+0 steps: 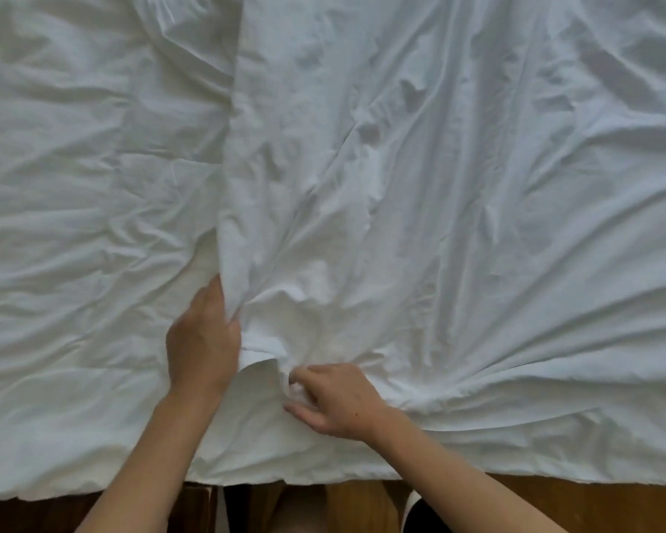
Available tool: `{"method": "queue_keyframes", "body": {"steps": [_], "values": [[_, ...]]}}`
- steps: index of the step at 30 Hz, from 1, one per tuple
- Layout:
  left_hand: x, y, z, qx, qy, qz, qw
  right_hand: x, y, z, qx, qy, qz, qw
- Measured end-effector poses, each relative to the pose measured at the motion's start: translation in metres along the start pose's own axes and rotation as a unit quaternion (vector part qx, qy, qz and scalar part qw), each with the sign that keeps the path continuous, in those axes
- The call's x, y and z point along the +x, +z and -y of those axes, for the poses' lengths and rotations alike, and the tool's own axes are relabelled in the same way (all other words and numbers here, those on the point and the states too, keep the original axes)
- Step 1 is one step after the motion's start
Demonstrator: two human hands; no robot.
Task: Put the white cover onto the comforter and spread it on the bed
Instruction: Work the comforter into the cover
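Near the bed's edge we note the left hand (202,340) gripping the cover (439,186) fold; right hand (333,402) fingers (300,377) pinch its bunched cloth.

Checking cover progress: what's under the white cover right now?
Left of the white cover edge the comforter lies bare. The left hand has fingertips tucked under that edge; the right hand pinches a fold. How far the comforter reaches beneath is hidden.
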State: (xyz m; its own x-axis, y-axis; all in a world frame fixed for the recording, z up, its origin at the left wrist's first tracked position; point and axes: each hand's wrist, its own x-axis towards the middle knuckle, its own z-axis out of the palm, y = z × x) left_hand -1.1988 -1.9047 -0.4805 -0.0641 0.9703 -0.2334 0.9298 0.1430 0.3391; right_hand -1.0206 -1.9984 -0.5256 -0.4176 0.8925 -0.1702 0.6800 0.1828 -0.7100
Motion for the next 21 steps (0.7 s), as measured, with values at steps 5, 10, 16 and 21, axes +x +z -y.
{"method": "queue_keyframes", "body": {"steps": [5, 10, 16, 21], "values": [[-0.084, 0.052, -0.055, 0.008, 0.115, 0.011, 0.993, 0.044, -0.061, 0.009, 0.14, 0.216, -0.352, 0.9], [-0.145, 0.088, -0.088, -0.089, 0.275, 0.196, 0.937, 0.108, -0.079, -0.016, -0.113, 0.299, -0.052, 0.946], [-0.082, 0.049, -0.043, -0.24, 0.078, -0.116, 0.961, 0.107, -0.089, -0.041, -0.202, 0.238, -0.142, 0.939], [0.015, 0.027, -0.042, -0.28, -0.243, -0.037, 0.928, 0.081, -0.094, -0.049, -0.078, 0.36, -0.262, 0.892]]}}
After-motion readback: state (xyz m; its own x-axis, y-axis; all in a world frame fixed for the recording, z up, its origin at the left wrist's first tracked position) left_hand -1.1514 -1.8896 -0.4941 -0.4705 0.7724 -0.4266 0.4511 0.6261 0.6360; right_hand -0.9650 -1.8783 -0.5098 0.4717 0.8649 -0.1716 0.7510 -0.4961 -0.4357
